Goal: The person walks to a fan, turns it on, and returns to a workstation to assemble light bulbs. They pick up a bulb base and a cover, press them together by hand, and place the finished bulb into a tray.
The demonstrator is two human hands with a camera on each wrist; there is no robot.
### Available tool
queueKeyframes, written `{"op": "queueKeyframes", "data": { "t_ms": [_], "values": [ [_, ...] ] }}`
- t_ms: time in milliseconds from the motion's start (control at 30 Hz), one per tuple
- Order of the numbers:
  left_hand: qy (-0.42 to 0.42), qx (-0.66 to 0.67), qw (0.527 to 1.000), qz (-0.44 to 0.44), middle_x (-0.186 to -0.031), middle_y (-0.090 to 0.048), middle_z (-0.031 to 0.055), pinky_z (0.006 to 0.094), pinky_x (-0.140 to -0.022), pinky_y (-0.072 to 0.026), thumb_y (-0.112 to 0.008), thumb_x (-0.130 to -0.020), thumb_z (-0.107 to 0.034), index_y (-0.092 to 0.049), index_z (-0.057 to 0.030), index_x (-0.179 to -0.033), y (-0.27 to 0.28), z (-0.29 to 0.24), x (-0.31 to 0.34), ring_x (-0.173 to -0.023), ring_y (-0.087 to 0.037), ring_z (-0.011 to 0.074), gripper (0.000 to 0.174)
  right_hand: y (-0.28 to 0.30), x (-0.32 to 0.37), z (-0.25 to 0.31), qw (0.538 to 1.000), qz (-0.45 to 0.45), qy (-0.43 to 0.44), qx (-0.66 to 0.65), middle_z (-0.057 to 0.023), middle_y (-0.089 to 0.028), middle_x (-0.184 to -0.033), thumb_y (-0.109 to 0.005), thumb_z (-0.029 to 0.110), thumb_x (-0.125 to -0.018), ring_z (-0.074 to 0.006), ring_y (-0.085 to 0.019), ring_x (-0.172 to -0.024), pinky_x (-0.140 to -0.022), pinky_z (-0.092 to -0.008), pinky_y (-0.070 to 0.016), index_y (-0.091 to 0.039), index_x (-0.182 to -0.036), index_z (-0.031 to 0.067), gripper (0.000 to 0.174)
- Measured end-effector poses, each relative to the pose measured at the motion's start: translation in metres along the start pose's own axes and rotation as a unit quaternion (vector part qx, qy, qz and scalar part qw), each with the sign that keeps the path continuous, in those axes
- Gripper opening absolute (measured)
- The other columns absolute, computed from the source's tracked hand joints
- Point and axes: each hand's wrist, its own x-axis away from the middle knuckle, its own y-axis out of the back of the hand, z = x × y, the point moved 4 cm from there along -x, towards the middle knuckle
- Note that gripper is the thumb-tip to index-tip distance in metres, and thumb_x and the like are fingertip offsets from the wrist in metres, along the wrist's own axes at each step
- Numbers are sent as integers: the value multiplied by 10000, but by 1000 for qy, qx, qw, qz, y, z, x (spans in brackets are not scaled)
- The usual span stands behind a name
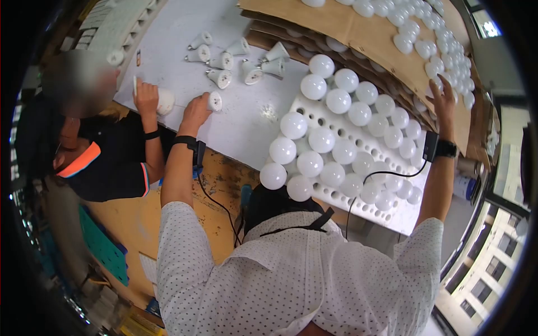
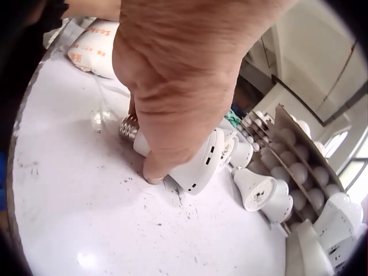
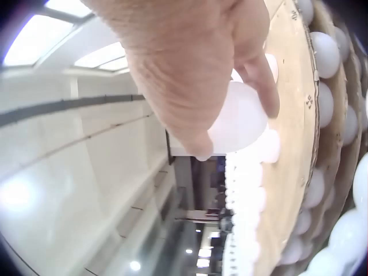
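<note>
Low over the white table, my left hand [image 1: 195, 115] holds a white LED bulb base [image 2: 201, 167] lying on its side. Its metal screw cap [image 2: 129, 127] pokes out beside the palm, while the wide end with dark slots faces away. My right hand [image 1: 445, 103] is far to the right, at the upper cardboard layer of white bulb globes. Thumb and fingers are around one globe [image 3: 240, 118] in the right wrist view. More bulb bases [image 1: 220, 78] lie in a loose group beyond my left hand.
A perforated white foam tray [image 1: 314, 115] bearing rows of globes stands before me. Stacked cardboard layers [image 1: 336, 25] with globes rise behind it. At left another person [image 1: 112, 168] has a hand by a white bag [image 1: 166, 101]. Cables run from both wrists.
</note>
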Motion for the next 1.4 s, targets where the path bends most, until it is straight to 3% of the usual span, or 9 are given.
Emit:
{"op": "queueKeyframes", "data": {
  "t_ms": [133, 267, 333, 367, 433, 500, 567, 733, 1400],
  "values": [
    [119, 121, 982, -79, -987, -603, 206, 363, -724, -481, -675, -683, -95, -487, 6, -1067, 1, -4, 23, -892, -595, 320, 439, 37, 83, -10, 884, 51, -9, -465, -181, -450, -1238, -473, 214, -880, -251, -482, -1112, -897, -402, -449, -342, -1260, 65, 429],
    [172, 436, 878, -90, -1014, -613, 172, 300, -677, -487, -644, -709, -78, -479, 20, -1125, 13, -25, 61, -870, -611, 218, 458, 34, 165, -4, 884, 86, 39, -458, -164, -470, -1215, -639, 277, -764, -232, -504, -1082, -851, -333, -469, -296, -1312, 49, 686],
    [74, 689, 715, -92, -989, -618, 116, 248, -636, -483, -648, -719, -80, -491, 39, -1115, 51, -81, 85, -827, -598, 134, 442, 20, 195, 4, 898, 117, 18, -424, -140, -498, -1173, -732, 284, -670, -207, -519, -1044, -805, -298, -485, -324, -1295, 43, 785],
    [71, 689, 715, -92, -989, -618, 116, 248, -636, -483, -648, -719, -80, -491, 39, -1115, 64, -104, 95, -827, -598, 134, 442, 13, 209, 9, 902, 140, -1, -410, -127, -510, -1151, -764, 276, -627, -193, -525, -1023, -783, -282, -491, -352, -1273, 41, 800],
    [-13, 750, 658, 70, -1049, -596, 165, 258, -573, -475, -629, -710, -37, -497, 67, -1113, 82, -162, 112, -785, -602, 156, 437, 0, 233, 25, 909, 186, -1, -373, -105, -525, -1127, -772, 263, -596, -177, -516, -1014, -814, -284, -465, -392, -1223, 47, 764],
    [-24, 658, 727, 194, -992, -612, 139, 246, -590, -474, -646, -699, -53, -514, 61, -1093, 83, -215, 127, -810, -594, 141, 430, -14, 249, 32, 901, 223, 16, -371, -91, -525, -1126, -767, 246, -588, -178, -507, -1024, -859, -300, -426, -413, -1188, 61, 722],
    [-86, 642, 707, 284, -952, -620, 109, 255, -675, -473, -703, -663, -111, -537, 41, -1070, 90, -278, 138, -830, -582, 127, 465, -24, 262, 38, 883, 245, 17, -399, -76, -528, -1116, -780, 218, -575, -175, -497, -1035, -900, -307, -387, -414, -1197, 68, 737],
    [-205, 490, 766, 361, -939, -623, 89, 275, -791, -440, -787, -609, -283, -565, 29, -1038, 67, -332, 140, -861, -570, 147, 575, -25, 279, 48, 894, 297, 106, -318, -66, -536, -1115, -812, 178, -550, -170, -494, -1045, -911, -308, -381, -418, -1220, 73, 784],
    [-196, 391, 820, 370, -766, -634, 81, 263, -653, -459, -765, -601, -245, -596, 21, -901, 72, -346, 158, -700, -588, 130, 435, -29, 297, 75, 895, 356, 243, -118, -134, -510, -1142, -811, 222, -570, -289, -520, -1030, -875, -351, -423, -413, -1222, 51, 782]
  ]
}}
